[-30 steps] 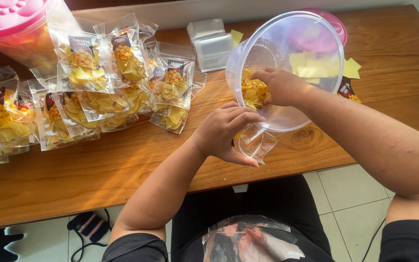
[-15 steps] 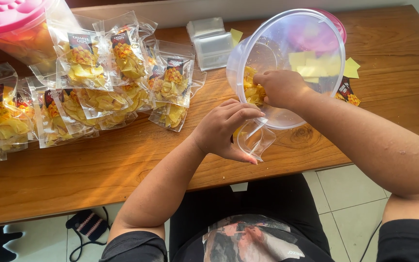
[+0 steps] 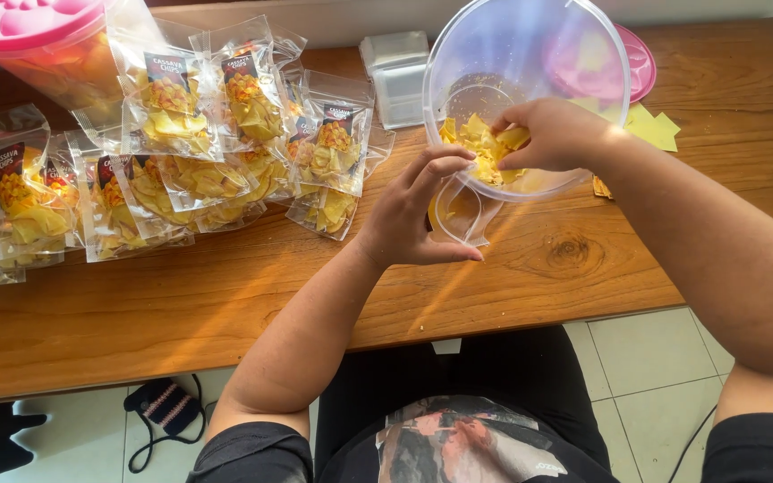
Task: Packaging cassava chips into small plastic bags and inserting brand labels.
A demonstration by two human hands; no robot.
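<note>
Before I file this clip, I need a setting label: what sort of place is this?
Probably a home or small-shop snack-packing spot: a wooden table on tiled floor, sealed chip packets piled up, and a clear tub of chips being bagged by hand.

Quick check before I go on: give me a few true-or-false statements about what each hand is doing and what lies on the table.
1. The right hand grips yellow chips inside the clear bowl. True.
2. The left hand holds a filled bag. False: its small clear bag looks empty.
3. Filled chip bags lie left of the bowl. True.
4. The bowl's pink lid is on it. False: the pink lid lies behind it.
</note>
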